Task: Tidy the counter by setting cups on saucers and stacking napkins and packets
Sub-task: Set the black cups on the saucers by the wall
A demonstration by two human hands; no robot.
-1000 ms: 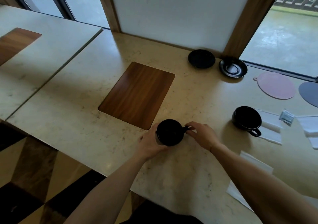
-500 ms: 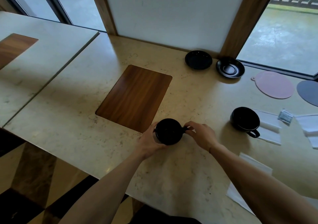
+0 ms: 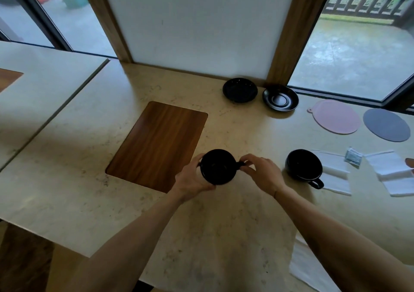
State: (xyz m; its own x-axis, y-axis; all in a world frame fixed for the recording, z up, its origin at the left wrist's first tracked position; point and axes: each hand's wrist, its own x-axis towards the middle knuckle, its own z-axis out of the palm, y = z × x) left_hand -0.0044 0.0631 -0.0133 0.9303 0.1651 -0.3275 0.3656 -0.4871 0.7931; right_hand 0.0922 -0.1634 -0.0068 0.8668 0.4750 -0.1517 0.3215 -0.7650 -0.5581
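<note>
A black cup (image 3: 218, 166) is held between both my hands near the middle of the counter. My left hand (image 3: 192, 179) wraps its left side and my right hand (image 3: 261, 173) pinches its handle. A second black cup (image 3: 303, 167) stands to the right, partly on a white napkin (image 3: 336, 175). Two black saucers (image 3: 240, 90) (image 3: 280, 98) sit bare at the back by the wall. A small packet (image 3: 353, 156) lies between that napkin and another white napkin (image 3: 394, 173). A third napkin (image 3: 302, 267) lies under my right forearm.
A wooden inlay panel (image 3: 156, 143) is set into the counter just left of the held cup. A pink round mat (image 3: 336, 119) and a grey round mat (image 3: 386, 124) lie at the back right. The counter's front edge runs diagonally at lower left.
Both hands keep the same hold on the black cup. The view has shifted slightly; the cup's place on the counter looks unchanged.
</note>
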